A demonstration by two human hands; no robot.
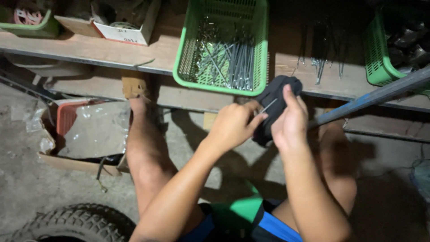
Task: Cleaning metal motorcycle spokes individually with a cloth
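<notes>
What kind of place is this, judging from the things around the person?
Probably a small repair workshop or garage. A green basket of long metal rods sits on a rough wooden shelf, a knobbly tyre lies on the concrete floor, and boxes of parts stand about.

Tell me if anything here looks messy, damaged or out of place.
The cardboard box on the floor at left is torn and sagging, with crumpled plastic sheet in it. The green basket overhangs the shelf edge.
</notes>
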